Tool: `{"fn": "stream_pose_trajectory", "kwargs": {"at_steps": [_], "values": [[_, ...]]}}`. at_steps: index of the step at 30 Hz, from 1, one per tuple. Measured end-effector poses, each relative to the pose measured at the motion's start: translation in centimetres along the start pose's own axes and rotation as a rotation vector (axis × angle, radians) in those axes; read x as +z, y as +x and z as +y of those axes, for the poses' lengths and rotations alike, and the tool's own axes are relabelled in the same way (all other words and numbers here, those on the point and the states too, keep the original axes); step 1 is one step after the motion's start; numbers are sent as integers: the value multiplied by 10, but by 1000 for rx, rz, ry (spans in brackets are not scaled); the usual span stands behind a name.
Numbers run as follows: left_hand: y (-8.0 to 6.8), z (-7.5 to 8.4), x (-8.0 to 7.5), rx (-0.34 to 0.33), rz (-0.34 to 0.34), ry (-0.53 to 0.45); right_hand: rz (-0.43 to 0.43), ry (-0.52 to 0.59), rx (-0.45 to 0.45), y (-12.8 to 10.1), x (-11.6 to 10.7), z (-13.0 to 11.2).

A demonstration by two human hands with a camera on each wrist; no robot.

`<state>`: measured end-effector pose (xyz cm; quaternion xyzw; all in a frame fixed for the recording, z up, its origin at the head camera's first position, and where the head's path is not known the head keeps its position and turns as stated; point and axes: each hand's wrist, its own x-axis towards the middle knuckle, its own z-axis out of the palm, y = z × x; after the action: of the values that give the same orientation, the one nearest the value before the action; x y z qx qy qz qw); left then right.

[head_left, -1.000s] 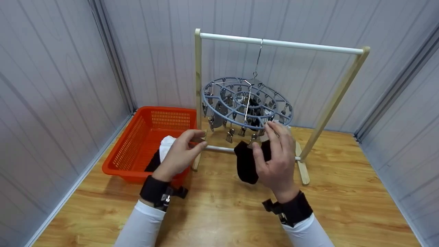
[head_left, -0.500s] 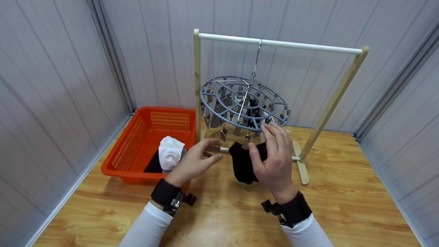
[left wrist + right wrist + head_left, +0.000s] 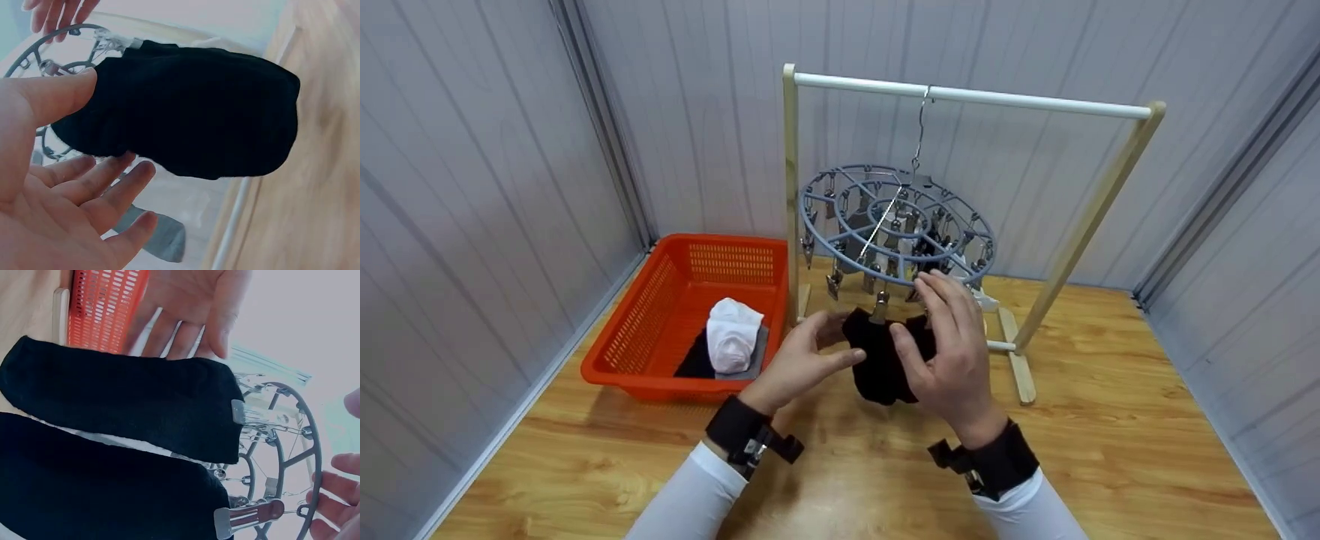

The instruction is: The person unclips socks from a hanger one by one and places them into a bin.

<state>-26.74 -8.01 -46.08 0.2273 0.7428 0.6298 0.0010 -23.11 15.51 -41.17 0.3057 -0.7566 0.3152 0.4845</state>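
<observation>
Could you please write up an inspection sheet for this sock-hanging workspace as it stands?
Surface: wooden floor, bare around the rack.
Job's things: black sock clipped to the round peg hanger, which hangs from the wooden rack; a second black sock clipped beside it.
Clutter: orange basket holding a white sock and dark items.
Grippers: left hand touches the black sock with straight fingers; right hand open at the hanger's rim.
Cables: nothing seen.
Surroundings: grey panelled walls.
</observation>
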Motion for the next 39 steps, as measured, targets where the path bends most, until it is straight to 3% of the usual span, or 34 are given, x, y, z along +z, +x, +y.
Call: {"fn": "stream_pose_trajectory", "kwargs": {"at_steps": [4, 11, 18, 30, 34, 39], "values": [[0, -4, 7, -25, -14, -52, 3, 5, -7, 0, 0, -1], [0, -7, 12, -63, -7, -47, -8, 19, -8, -1, 0, -1], [0, -8, 12, -37, -31, -24, 0, 11, -17, 0, -1, -2], [-2, -4, 14, -3, -62, -49, 117, 2, -75, 4, -4, -7], [-2, -2, 14, 1, -65, -45, 91, 13, -62, 3, -1, -5], [-2, 0, 15, -8, -69, -52, 27, 15, 23, -2, 2, -2]]}}
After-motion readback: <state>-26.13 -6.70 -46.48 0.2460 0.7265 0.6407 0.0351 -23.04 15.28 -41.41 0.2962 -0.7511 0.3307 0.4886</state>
